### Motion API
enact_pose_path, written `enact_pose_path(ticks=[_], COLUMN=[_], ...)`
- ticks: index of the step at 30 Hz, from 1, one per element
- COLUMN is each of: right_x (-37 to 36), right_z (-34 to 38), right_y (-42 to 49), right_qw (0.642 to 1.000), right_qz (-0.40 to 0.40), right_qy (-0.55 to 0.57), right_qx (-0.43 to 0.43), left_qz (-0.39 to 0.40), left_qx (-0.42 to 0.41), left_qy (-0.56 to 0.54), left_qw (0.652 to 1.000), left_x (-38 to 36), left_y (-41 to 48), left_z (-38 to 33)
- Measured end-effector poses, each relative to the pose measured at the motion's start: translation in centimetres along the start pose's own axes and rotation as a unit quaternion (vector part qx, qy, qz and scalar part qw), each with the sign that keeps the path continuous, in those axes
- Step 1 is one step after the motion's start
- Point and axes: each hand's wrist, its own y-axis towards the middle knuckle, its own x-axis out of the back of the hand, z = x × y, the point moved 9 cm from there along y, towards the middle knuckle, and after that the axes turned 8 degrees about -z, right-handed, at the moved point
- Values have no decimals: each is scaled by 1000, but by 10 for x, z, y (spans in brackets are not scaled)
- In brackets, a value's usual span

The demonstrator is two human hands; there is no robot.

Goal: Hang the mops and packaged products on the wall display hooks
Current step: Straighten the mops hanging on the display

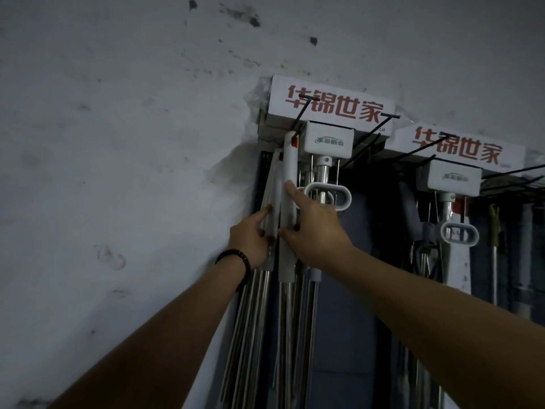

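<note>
A white mop handle (289, 172) hangs from a black hook (300, 112) at the left end of the wall display. My right hand (312, 228) grips this handle, thumb and index finger around its white sleeve. My left hand (250, 237) holds the white packaged handles (272, 196) hanging just left of it, against the wall corner. Steel poles (253, 320) run down below both hands. A mop with a white head and an oval ring (328, 197) hangs directly to the right.
Two white boxes with red characters (333, 106) top the display. Long black hooks (380, 125) stick out toward me. A second hung mop (455, 202) is at the right. A stained white wall (118, 143) fills the left.
</note>
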Motion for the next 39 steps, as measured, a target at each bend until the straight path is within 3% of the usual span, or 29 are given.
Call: enact_pose_path(ticks=[5, 10, 20, 27, 39], right_x=[-6, -15, -32, -33, 10], right_z=[2, 3, 0, 9, 0], right_y=[4, 9, 16, -18, -117], right_qw=[999, 999, 998, 991, 988], right_qz=[-22, -14, 11, 86, 64], right_qy=[-28, -36, -48, -85, 42], right_qx=[-4, -21, -35, -50, -131], left_qz=[-52, 40, 124, 99, 54], left_qx=[-14, 0, 29, 49, 104], left_qy=[-48, -100, -27, -16, -71], left_qw=[997, 994, 992, 994, 991], left_x=[17, 11, -9, 5, 44], left_y=[-32, -76, -128, -139, -166], left_z=[-3, -11, 17, 10, 8])
